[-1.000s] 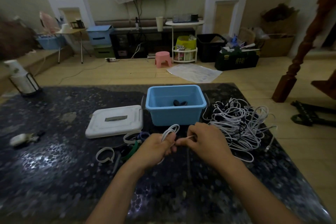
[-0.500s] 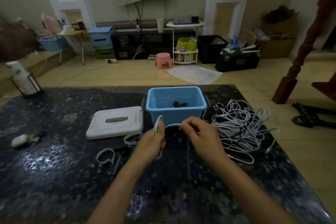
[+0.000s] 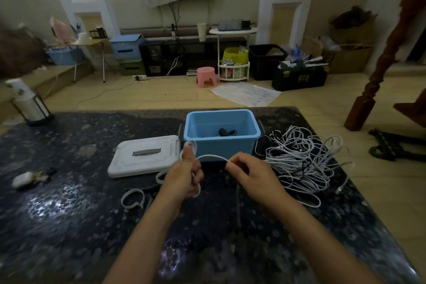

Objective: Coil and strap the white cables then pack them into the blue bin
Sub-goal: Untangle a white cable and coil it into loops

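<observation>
Coiling a white cable (image 3: 211,157) in front of the blue bin (image 3: 222,143)

Left hand (image 3: 184,177) grips the loops, thumb up; right hand (image 3: 251,174) pinches the strand.

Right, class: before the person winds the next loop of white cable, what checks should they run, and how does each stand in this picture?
1. Left hand grips the started coil: ok.
2. Right hand pinches the white cable for feeding: ok.
3. Cable runs free of the tangled pile: cannot tell.
4. White strap lies within reach on the table: ok.
5. Blue bin is open, its lid set beside it: ok.
6. Bin has room for the coil: ok, only a small dark item inside.
</observation>
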`<state>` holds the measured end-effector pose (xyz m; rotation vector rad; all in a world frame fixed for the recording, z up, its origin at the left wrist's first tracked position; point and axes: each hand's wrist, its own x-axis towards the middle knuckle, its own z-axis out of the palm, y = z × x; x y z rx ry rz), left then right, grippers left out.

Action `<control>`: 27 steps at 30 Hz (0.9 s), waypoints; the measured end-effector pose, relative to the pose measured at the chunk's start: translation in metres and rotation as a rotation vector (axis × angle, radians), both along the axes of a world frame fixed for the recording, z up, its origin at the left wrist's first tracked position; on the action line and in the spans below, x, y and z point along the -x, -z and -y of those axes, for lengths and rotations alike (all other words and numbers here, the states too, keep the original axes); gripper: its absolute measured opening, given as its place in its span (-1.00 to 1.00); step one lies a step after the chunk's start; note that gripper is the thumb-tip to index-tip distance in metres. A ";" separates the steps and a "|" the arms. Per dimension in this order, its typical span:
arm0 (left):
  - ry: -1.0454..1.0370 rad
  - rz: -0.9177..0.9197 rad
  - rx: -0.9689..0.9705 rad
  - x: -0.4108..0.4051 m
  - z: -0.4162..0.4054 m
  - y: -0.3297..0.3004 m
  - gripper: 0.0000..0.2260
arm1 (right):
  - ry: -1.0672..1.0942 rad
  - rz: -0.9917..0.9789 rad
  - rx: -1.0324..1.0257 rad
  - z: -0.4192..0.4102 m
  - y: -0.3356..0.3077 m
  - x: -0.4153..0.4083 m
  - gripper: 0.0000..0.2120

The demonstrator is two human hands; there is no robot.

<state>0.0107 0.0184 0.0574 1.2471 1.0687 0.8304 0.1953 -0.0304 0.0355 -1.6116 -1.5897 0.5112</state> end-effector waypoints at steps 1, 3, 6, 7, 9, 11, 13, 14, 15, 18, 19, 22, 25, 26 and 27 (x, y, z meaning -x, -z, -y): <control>-0.002 0.028 0.005 0.005 -0.002 -0.002 -0.48 | -0.001 0.068 0.015 -0.001 0.002 -0.006 -0.89; -0.008 0.074 0.014 0.013 -0.004 -0.006 -0.49 | 0.000 0.178 0.048 -0.002 0.004 -0.015 -0.90; 0.002 0.096 -0.007 0.017 -0.003 -0.009 -0.50 | 0.049 0.312 0.069 -0.003 0.004 -0.018 -0.91; 0.002 0.084 -0.018 0.017 -0.003 -0.009 -0.50 | 0.080 0.318 0.053 -0.003 0.004 -0.018 -0.90; -0.011 0.034 -0.046 0.015 -0.003 -0.006 -0.50 | 0.124 0.203 -0.023 -0.004 0.000 -0.015 -0.89; -0.034 -0.022 -0.058 0.013 -0.003 -0.003 -0.51 | 0.149 0.058 -0.128 -0.007 -0.008 -0.013 -0.90; -0.034 -0.047 -0.048 0.010 -0.003 -0.001 -0.51 | 0.154 -0.054 -0.212 -0.010 -0.020 -0.009 -0.90; -0.029 -0.051 -0.046 0.008 -0.003 -0.001 -0.51 | 0.151 -0.099 -0.248 -0.011 -0.028 -0.005 -0.90; -0.025 -0.059 -0.052 0.007 -0.002 -0.001 -0.51 | 0.144 -0.137 -0.282 -0.011 -0.035 -0.001 -0.90; -0.015 -0.079 -0.094 0.003 -0.001 -0.001 -0.50 | 0.108 -0.172 -0.364 -0.010 -0.051 0.014 -0.91; -0.017 -0.072 -0.098 0.003 -0.001 -0.001 -0.49 | 0.094 -0.163 -0.373 -0.010 -0.052 0.018 -0.91; -0.030 -0.023 -0.061 0.006 -0.003 0.000 -0.47 | 0.067 -0.058 -0.288 -0.005 -0.044 0.027 -0.94; -0.016 -0.074 -0.056 0.010 -0.003 0.000 -0.46 | -0.012 0.004 -0.154 0.002 -0.033 0.032 -0.86; -0.001 -0.105 -0.062 0.010 -0.002 0.000 -0.45 | -0.031 -0.016 -0.141 0.004 -0.032 0.035 -0.81; 0.016 -0.125 -0.067 0.009 -0.001 0.000 -0.43 | -0.037 -0.052 -0.143 0.005 -0.032 0.036 -0.77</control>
